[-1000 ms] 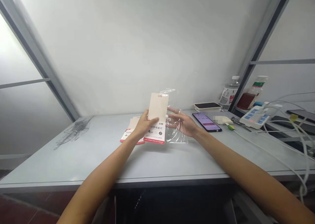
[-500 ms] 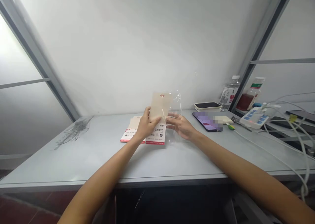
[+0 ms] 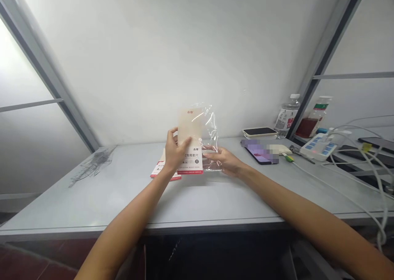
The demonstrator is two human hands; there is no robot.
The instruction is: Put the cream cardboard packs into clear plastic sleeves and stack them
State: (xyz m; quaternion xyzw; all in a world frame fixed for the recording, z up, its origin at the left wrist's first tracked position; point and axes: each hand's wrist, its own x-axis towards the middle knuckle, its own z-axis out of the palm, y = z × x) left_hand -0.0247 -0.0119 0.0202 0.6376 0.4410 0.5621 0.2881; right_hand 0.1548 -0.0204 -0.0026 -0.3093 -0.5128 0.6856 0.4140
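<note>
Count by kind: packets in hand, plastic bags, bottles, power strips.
Printed card packet in the left hand: 1
Clear plastic bag at the right hand: 1
Bottles, a clear water bottle and a bottle with red contents: 2
Power strip: 1
Total: 5

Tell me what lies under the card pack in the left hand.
A second red-edged card pack lies on the table, partly covered by the held pack and the left hand; its covered part cannot be seen.
</note>
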